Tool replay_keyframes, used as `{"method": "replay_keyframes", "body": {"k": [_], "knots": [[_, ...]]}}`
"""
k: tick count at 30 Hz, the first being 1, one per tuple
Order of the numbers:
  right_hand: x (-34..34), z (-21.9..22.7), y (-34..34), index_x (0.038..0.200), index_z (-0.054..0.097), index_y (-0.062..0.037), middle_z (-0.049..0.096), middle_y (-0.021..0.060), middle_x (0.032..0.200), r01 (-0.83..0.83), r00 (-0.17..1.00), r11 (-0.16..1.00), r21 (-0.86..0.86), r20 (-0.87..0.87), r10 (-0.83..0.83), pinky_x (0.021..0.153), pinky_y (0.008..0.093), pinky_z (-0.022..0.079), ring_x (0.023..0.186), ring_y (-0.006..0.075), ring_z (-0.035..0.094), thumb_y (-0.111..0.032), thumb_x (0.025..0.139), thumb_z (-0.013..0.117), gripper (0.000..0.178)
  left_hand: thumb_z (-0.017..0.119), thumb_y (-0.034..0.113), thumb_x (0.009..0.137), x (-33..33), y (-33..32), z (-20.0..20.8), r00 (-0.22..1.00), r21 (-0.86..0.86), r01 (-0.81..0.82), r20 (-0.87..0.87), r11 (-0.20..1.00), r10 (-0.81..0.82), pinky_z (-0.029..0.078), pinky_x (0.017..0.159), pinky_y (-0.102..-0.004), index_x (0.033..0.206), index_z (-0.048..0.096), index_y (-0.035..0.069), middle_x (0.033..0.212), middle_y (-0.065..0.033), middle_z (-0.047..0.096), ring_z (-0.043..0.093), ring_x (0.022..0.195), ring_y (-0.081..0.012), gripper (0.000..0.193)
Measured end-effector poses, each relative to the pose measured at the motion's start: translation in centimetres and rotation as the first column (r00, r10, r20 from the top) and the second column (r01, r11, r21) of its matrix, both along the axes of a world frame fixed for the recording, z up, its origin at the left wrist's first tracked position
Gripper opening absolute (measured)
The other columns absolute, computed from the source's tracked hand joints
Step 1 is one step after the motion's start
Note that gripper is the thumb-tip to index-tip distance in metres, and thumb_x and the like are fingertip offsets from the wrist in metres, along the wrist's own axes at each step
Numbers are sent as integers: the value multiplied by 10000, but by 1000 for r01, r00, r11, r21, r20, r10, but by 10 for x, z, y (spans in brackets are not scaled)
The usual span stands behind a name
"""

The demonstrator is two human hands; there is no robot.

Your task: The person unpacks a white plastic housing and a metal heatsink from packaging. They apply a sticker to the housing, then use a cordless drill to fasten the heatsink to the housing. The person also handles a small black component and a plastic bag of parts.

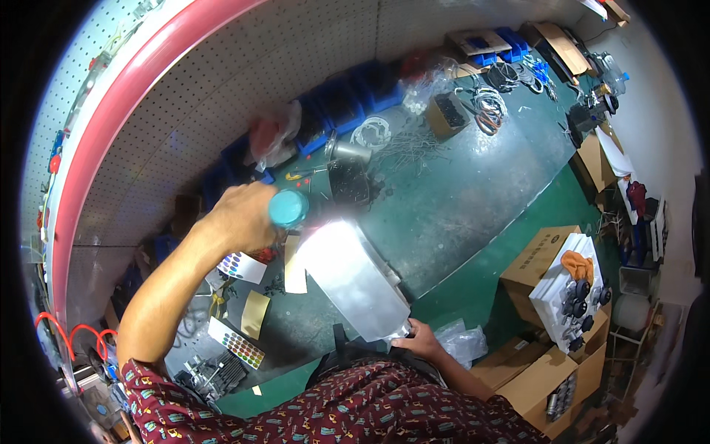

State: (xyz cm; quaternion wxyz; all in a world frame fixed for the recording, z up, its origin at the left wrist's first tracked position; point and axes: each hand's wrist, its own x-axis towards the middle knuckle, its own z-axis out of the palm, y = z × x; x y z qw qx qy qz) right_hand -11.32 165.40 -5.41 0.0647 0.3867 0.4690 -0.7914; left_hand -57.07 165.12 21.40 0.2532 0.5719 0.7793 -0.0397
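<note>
My left hand is closed round a thing with a round teal end; the rest of it is hidden behind the fingers. It is held over the far end of a long silver metal housing, where a bright glare washes out the detail. My right hand grips the narrow near end of that housing, close to my body. The housing slants from the workbench towards me.
Blue bins line the back, with a metal cup and a carton before them. Sticker sheets and a motor lie to the left. Cartons stand at the right, beside coiled cables farther back.
</note>
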Motion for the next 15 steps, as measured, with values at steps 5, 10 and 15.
{"method": "replay_keyframes", "body": {"k": [5, 10, 15], "knots": [[-6, 9, 10, 1235, 594, 22, 700, 74, 1088, -37, 999, 999, 19, 1, 37, 873, 305, 517, 967, 142, 657, -76, 802, 801, 490, 806, 164, 662, 13, 48, 9, 982, -145, 130, -117, 981, -147, 580, 757, -448, 871, 716, 34, 866, -208, 714, 714, 861, -365, 262], [-2, 2, 9, 1186, 611, 8, 704, 61, 999, -40, 998, 999, 23, 43, 39, 750, 277, 546, 860, 128, 660, -79, 800, 812, 445, 781, 186, 670, 24, 62, 5, 973, -130, 168, -138, 977, -186, 570, 778, -469, 957, 703, 53, 919, -209, 716, 704, 888, -383, 326], [-3, -11, 15, 1127, 617, -4, 689, 46, 946, -156, 987, 986, 59, 33, 155, 651, 266, 530, 780, 109, 631, -208, 778, 858, 470, 758, 189, 676, 33, 52, -4, 984, -129, -13, -175, 992, -9, 560, 805, -469, 1005, 699, 78, 968, -206, 716, 689, 940, -392, 353]]}}
